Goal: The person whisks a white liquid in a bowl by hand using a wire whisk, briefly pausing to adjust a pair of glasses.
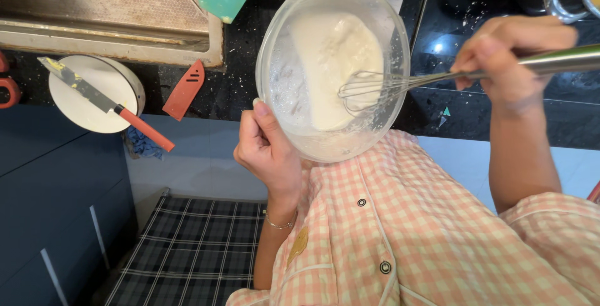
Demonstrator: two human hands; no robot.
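Both hands share the work: the left hand (267,150) curls its fingers round the near rim of the glass bowl (332,62), tilted at the counter's front edge, while the right hand (509,59) grips the whisk (400,84) tight. Keeping the wires deep in the pale batter (331,56) should limit splashing.

Black speckled counter (244,87): white round board (94,96), red knife sheath (185,90).

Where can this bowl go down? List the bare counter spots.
Bare black counter lies under the whisk, between the glass bowl and right hand. A narrower patch sits between red sheath and bowl. Crowded around the round board with knife.
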